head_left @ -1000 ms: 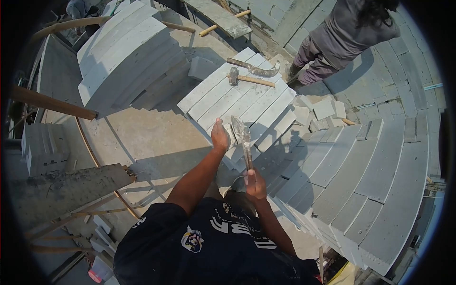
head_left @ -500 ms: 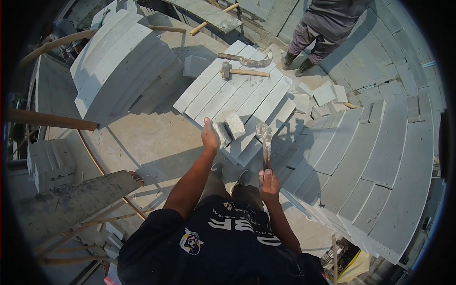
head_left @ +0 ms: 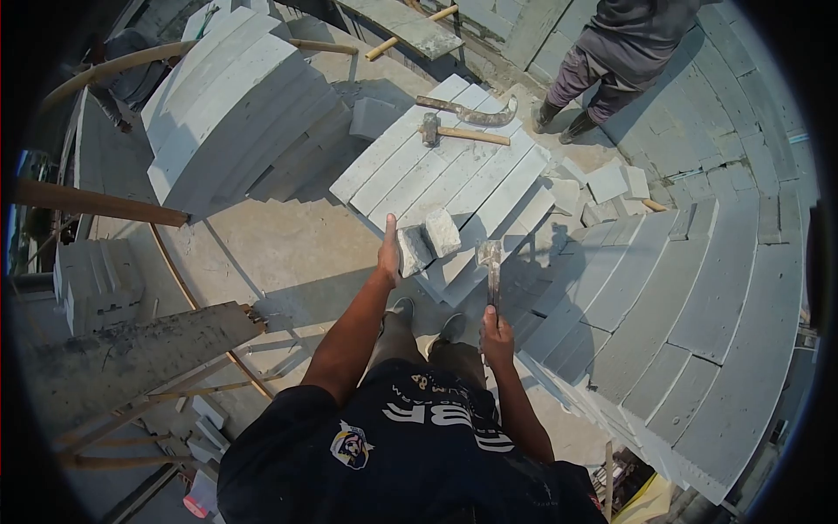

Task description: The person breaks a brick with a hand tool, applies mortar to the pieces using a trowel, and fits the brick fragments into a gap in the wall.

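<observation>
My left hand [head_left: 388, 251] lies along the left side of a rough grey block piece [head_left: 414, 251], its visible fingers straight and the rest hidden by the piece. Touching or close beside that piece is a second, paler block piece [head_left: 443, 232], at the near edge of a stack of light grey blocks [head_left: 406, 175]. My right hand [head_left: 497, 339] is closed round the handle of a short tool with a flat, caked head [head_left: 490, 253], held at the stack's near right corner. A hammer [head_left: 471, 135] and a curved-blade knife [head_left: 480, 115] lie on the stack.
A tall block pile [head_left: 223, 96] stands at the left, and a block wall [head_left: 663, 306] curves along my right. Wooden poles [head_left: 105, 205] and a rough plank [head_left: 148, 345] jut in from the left. One person [head_left: 624, 61] stands behind the stack; another [head_left: 135, 70] is at far left.
The view has shifted slightly, so most things sit lower and farther right. Between the two block pieces the dark gap looks narrower. The tool's head sits a little nearer me.
</observation>
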Action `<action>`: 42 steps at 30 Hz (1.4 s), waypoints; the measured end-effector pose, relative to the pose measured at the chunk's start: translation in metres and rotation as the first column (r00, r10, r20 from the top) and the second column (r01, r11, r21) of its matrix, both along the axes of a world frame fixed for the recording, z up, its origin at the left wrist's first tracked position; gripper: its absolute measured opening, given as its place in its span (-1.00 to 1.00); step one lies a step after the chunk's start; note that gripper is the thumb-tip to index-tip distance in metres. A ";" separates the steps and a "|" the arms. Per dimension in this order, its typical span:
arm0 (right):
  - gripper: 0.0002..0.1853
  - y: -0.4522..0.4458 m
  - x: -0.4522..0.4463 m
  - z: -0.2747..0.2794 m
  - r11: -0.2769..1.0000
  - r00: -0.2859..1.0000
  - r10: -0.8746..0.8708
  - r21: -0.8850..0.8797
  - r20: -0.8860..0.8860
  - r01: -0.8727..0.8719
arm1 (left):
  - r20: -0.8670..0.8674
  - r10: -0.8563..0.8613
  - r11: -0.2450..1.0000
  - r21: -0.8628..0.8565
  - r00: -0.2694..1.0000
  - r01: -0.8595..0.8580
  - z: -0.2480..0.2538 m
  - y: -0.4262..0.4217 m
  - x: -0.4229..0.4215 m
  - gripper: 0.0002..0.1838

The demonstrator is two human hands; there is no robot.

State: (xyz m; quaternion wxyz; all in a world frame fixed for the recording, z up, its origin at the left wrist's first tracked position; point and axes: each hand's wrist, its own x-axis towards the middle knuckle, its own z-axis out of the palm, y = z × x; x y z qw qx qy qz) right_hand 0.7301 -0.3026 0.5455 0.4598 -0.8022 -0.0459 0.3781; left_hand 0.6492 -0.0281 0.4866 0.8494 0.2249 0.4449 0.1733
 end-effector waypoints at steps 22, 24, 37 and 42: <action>-0.40 -0.069 -0.028 -0.029 0.975 0.999 0.021 -0.219 -0.025 -0.026 | -0.648 -0.024 0.653 0.566 0.761 0.503 -0.060 0.109 0.043 0.17; -0.41 -0.067 -0.033 -0.028 0.977 0.996 -0.024 -0.214 -0.082 0.006 | -0.865 -0.071 0.565 0.376 0.498 0.734 -0.028 0.085 0.060 0.21; -0.46 -0.081 -0.051 -0.033 0.970 0.998 -0.061 -0.236 -0.014 0.055 | -0.886 0.169 0.145 0.455 0.432 0.878 -0.046 0.073 0.054 -0.05; -0.44 -0.085 -0.056 -0.031 0.966 0.996 -0.087 -0.246 -0.003 0.083 | -0.411 -0.364 0.192 0.845 0.836 0.500 0.012 0.060 0.041 0.04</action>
